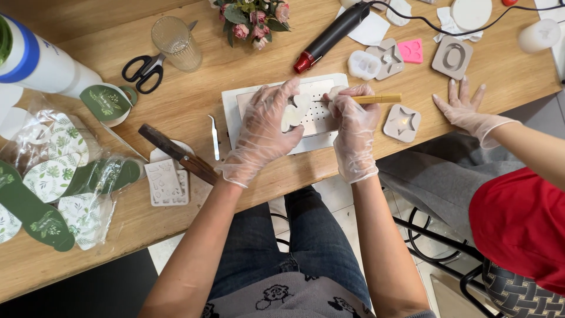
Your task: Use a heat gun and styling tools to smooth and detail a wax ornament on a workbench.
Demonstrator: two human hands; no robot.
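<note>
Left hand [268, 132] steadies white casting [292, 113]; tweezers [214, 137] beside.

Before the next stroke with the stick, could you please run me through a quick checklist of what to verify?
1. Left hand steadies the white cast piece on the perforated white board: ok.
2. Right hand grips the wooden stick: ok.
3. Stick tip meets the piece: cannot tell, too small.
4. Both hands gloved: ok.
5. Another person's gloved hand apart from the board: ok.
6. Star mould beside the right hand: ok, not touching.
</note>
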